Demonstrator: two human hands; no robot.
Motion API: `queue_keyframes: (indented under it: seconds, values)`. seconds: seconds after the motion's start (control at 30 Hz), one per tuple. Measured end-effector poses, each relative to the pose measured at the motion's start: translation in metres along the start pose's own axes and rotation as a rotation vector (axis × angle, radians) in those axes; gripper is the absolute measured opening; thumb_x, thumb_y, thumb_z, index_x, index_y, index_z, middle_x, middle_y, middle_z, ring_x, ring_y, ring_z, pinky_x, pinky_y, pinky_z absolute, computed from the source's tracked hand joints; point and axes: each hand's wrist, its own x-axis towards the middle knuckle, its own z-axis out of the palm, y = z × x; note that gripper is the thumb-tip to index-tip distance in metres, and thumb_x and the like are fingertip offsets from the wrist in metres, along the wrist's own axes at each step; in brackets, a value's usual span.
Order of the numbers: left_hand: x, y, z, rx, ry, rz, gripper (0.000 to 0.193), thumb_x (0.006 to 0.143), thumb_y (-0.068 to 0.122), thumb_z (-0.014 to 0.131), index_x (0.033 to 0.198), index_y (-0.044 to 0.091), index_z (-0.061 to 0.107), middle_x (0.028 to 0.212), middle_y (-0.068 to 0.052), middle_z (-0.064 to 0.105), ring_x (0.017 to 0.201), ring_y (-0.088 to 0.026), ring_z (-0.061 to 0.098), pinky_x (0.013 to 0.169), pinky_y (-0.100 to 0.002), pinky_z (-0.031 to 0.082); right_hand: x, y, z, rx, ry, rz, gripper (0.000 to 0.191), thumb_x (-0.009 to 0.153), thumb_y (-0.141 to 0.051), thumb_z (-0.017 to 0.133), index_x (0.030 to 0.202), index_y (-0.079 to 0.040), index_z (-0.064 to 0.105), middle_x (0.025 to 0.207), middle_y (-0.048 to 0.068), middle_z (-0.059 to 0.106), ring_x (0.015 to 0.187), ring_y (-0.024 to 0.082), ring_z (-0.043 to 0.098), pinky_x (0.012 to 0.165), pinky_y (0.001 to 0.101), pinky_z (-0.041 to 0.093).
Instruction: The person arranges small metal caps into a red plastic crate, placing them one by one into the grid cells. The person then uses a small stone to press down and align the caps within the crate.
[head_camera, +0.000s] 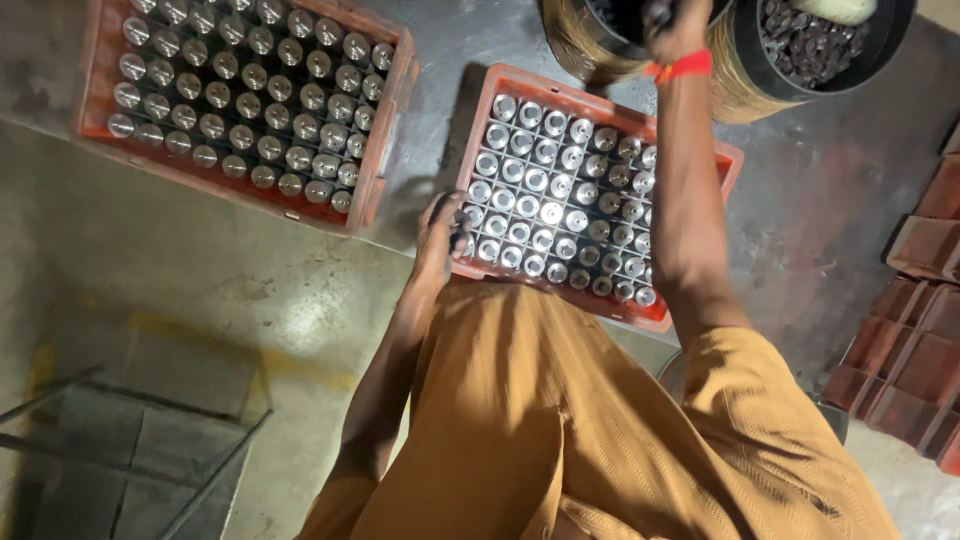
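Left hand (440, 228) rests on the near-left edge of a red crate (600, 300) of metal cylinders (552, 212) — grip state unclear. Right hand (672, 22) reaches beyond, into a bucket (575, 40) — grip blurred, cannot tell.

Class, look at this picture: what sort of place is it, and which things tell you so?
Probably a small metalworking workshop. Two red crates hold rows of shiny metal cylinders, a black bucket holds dark metal parts, and the concrete floor is stained.

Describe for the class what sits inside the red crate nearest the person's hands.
The red crate holds rows of upright shiny metal cylinders. The right arm crosses it and hides some; the left hand covers its near corner.
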Motion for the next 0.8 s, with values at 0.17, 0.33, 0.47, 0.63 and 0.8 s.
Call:
queue_keyframes:
  seconds: [0.17,0.33,0.47,0.63,0.8]
  values:
    - [0.03,-0.044,0.024,-0.28,-0.188,-0.027,0.048,0.101,0.04,0.054,0.141,0.013,0.054,0.109,-0.009,0.064,0.089,-0.014,0.062,0.082,-0.03,0.055,-0.113,0.009,0.043,0.858,-0.236,0.431,0.032,0.105,-0.043,0.05,0.1,-0.016,0.066,0.074,-0.005,0.062,0.059,0.008,0.055,0.051,0.0237,0.039]
    - [0.034,-0.08,0.061,-0.485,-0.26,-0.263,0.053,0.108,0.042,0.043,0.147,0.007,0.047,0.139,-0.011,0.057,0.131,-0.026,0.054,0.115,-0.043,0.044,-0.273,-0.008,0.091,0.33,-0.175,0.127,0.024,0.106,-0.029,0.064,0.105,-0.005,0.065,0.09,0.007,0.066,0.087,0.024,0.06,0.08,0.0372,0.051]
    - [0.019,-0.094,0.059,-0.664,-0.508,-0.392,0.051,0.108,0.039,0.035,0.144,0.007,0.051,0.142,-0.013,0.059,0.133,-0.027,0.055,0.113,-0.041,0.045,-0.317,-0.018,0.07,-0.071,-0.139,-0.314,0.025,0.096,-0.026,0.076,0.098,-0.004,0.066,0.1,0.014,0.067,0.091,0.033,0.063,0.082,0.041,0.048]
    - [0.019,-0.113,0.062,-0.653,-0.332,-0.471,0.056,0.103,0.049,0.033,0.132,0.008,0.058,0.128,-0.01,0.065,0.119,-0.023,0.063,0.105,-0.04,0.051,-0.323,-0.021,0.043,-0.113,-0.012,-0.55,0.019,0.094,-0.021,0.073,0.101,-0.004,0.07,0.107,0.013,0.07,0.098,0.033,0.066,0.087,0.048,0.045]
    - [0.019,-0.107,0.053,-0.495,-0.284,-0.333,0.031,0.107,0.032,0.066,0.124,0.007,0.064,0.1,-0.005,0.066,0.083,-0.014,0.063,0.07,-0.028,0.05,-0.299,0.015,0.022,0.288,-0.057,0.123,0.017,0.103,-0.016,0.068,0.113,-0.003,0.073,0.106,0.008,0.075,0.098,0.023,0.068,0.09,0.0335,0.054]
